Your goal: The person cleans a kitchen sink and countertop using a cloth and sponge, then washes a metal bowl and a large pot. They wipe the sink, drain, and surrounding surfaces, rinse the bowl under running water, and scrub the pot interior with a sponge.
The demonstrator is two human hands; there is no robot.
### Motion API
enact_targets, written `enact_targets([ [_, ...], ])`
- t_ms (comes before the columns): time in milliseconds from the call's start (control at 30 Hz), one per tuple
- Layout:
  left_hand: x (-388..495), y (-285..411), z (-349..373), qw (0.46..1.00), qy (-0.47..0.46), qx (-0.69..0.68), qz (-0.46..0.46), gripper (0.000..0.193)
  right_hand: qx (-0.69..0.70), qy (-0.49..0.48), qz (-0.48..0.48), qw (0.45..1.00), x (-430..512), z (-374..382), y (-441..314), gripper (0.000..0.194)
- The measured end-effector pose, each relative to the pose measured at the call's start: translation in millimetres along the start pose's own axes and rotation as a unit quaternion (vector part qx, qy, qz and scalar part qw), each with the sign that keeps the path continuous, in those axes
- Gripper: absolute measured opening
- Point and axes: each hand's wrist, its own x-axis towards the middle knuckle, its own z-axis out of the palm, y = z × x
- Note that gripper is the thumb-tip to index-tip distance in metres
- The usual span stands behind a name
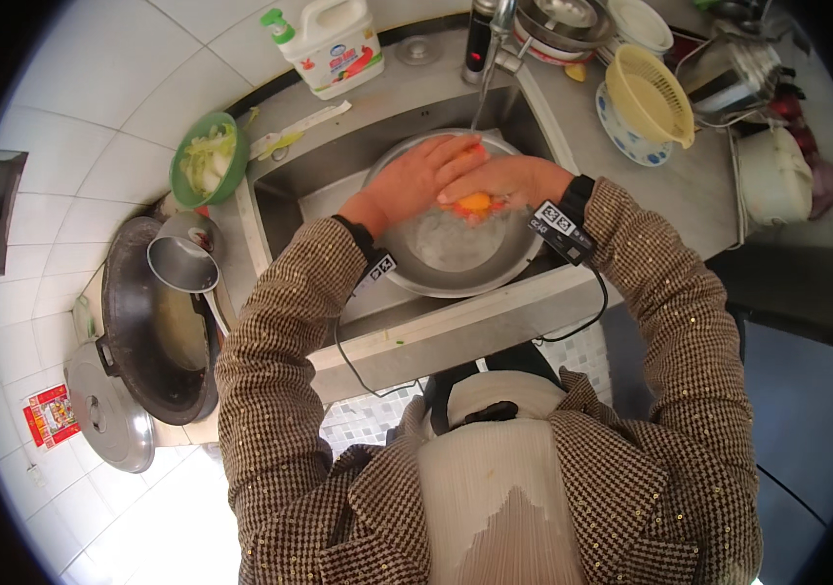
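A round metal basin [453, 274] sits in the stainless steel sink [321, 197] with water in it. Above the basin my left hand [420, 175] reaches in from the left, its fingers overlapping my right hand [508, 179], which comes from the right. Between and under both hands shows something orange and red [476, 205], partly covered, so its kind cannot be told. Water runs from the faucet [493, 58] just behind the hands. The fingertips of both hands are partly hidden by each other and by the orange and red thing.
Left of the sink stand a green bowl [239, 164] of cut vegetables, a saucepan [182, 259] and a large wok [131, 329]. A white pump jug [336, 62] is behind the sink. At right are a yellow strainer basket [643, 95], stacked bowls and a metal pot [735, 77].
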Motion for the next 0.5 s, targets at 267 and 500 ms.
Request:
enact_targets([
  [267, 7.0, -11.2, 3.7, 0.981, -0.115, 0.019, -0.155, 0.015, -0.395, 0.168, -0.071, 0.901, 18.0, 4.9, -7.7, 0.011],
  [500, 11.4, 10.9, 16.0, 0.938, -0.112, -0.041, -0.325, 0.020, -0.586, 0.357, -0.167, 0.708, 27.8, 6.6, 8.3, 0.021],
])
